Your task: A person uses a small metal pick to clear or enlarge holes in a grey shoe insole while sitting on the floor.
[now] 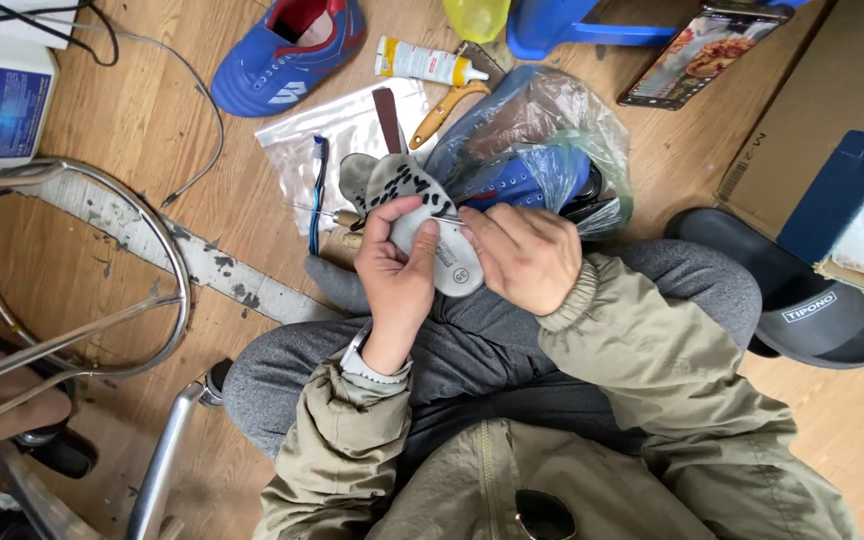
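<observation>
My left hand (395, 270) grips a grey shoe insole (414, 205) with dark patches, thumb pressed on its upper face. My right hand (520, 255) holds a thin metal tool (447, 217) whose tip touches the insole near the left thumb. Both hands are above my crossed legs in grey trousers. A second grey insole (355, 178) lies on the floor just behind the held one.
A blue shoe (287, 50) lies at the top. A blue shoe in a clear plastic bag (542, 140), a glue tube (422, 62), a toothbrush (317, 190) and yellow-handled pliers (447, 105) lie nearby. A black slipper (802, 300) and a cardboard box (832, 110) are right; a metal stool frame (82, 300) left.
</observation>
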